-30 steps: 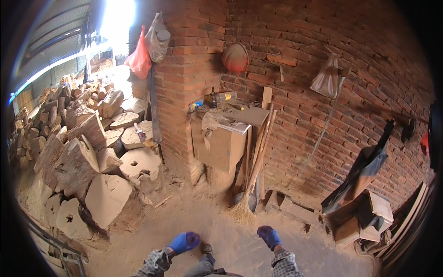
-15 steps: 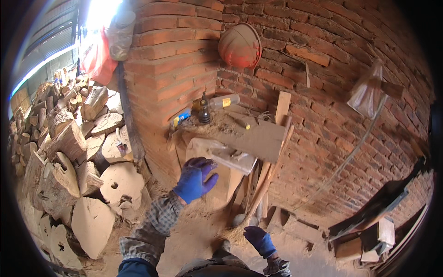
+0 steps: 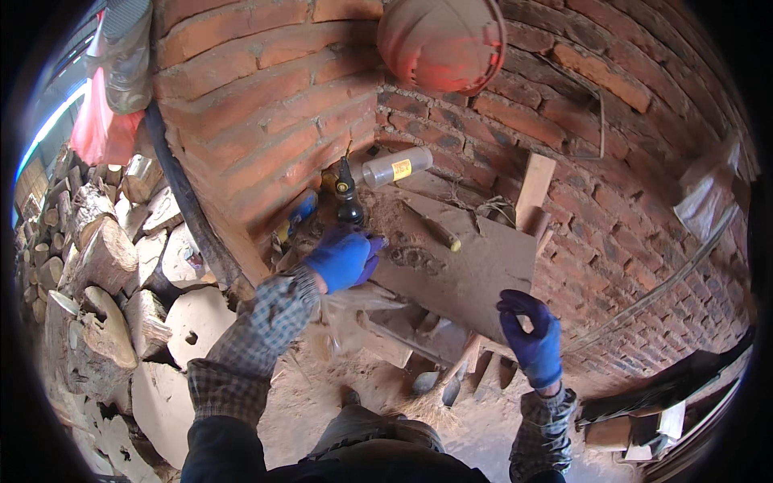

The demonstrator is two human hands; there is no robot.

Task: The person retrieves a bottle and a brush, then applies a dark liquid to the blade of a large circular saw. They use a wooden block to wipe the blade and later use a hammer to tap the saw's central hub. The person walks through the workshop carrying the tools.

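My left hand (image 3: 345,258), in a blue glove, is over the left part of a dusty worktop (image 3: 483,266), fingers bent and apart, with no held thing showing; its fingertips are partly hidden. Just beyond it stands a dark bottle (image 3: 349,201) with a narrow top. A clear plastic bottle (image 3: 398,167) with a yellow label lies behind. My right hand (image 3: 535,338), gloved too, hangs by the worktop's right front corner. Its fingers curl loosely, a gap showing between thumb and forefinger, with nothing seen in them. A stick-like tool (image 3: 433,228) with a yellowish end lies on the top.
Brick walls (image 3: 266,105) meet behind the worktop. A dusty red helmet (image 3: 441,44) hangs above. Cut logs (image 3: 201,322) are piled at the left. An upright board (image 3: 535,189) leans at the right. Below the worktop are shovel blades (image 3: 424,382); wood blocks (image 3: 608,433) lie lower right.
I have come closer to the worktop. My left hand has moved from in front of it to over its top, near the dark bottle. My right hand has risen to its right corner.
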